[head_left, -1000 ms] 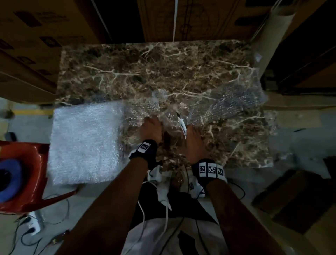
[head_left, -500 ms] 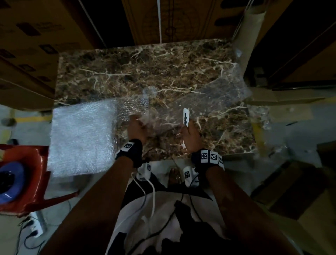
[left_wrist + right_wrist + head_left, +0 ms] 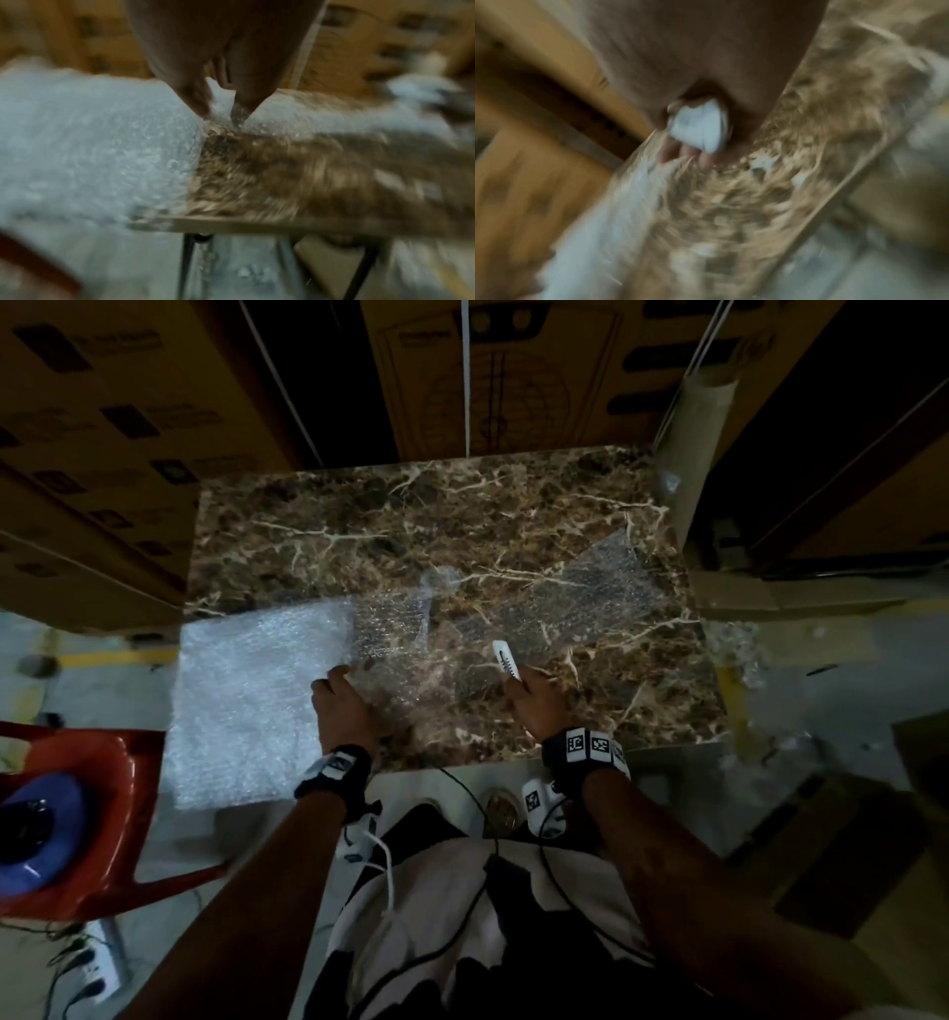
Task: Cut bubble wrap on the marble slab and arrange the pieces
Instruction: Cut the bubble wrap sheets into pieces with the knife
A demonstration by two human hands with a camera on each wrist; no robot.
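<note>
Nearest the person, left hand: the left hand [image 3: 343,706] is reaching over the near edge of the marble slab [image 3: 411,526], and its thumb and fingers [image 3: 197,99] are pinching the near edge of the loose bubble wrap sheet [image 3: 513,629].
Right hand: the right hand [image 3: 534,701] is sitting a little to the right over the slab, its fingers curling round a white cutter [image 3: 506,660]; the right wrist view is blurring, so the cutter [image 3: 698,125] is showing only as a pale shape inside the fist.
Cutter: its free end is pointing away from the person, over the clear sheet.
Bubble wrap sheet: it is lying across the near middle and right of the slab, stretching towards the far right corner, with the marble showing through it.
Cut pieces: a white stack of bubble wrap [image 3: 257,701] is lying at the near left corner, overhanging the slab's left and near edges, just left of the left hand.
Left of the slab: a red plastic chair [image 3: 102,803] is standing on the floor.
Farthest: cardboard boxes [image 3: 102,428] are standing behind the slab, and a cardboard tube [image 3: 693,454] is leaning at the far right corner.
</note>
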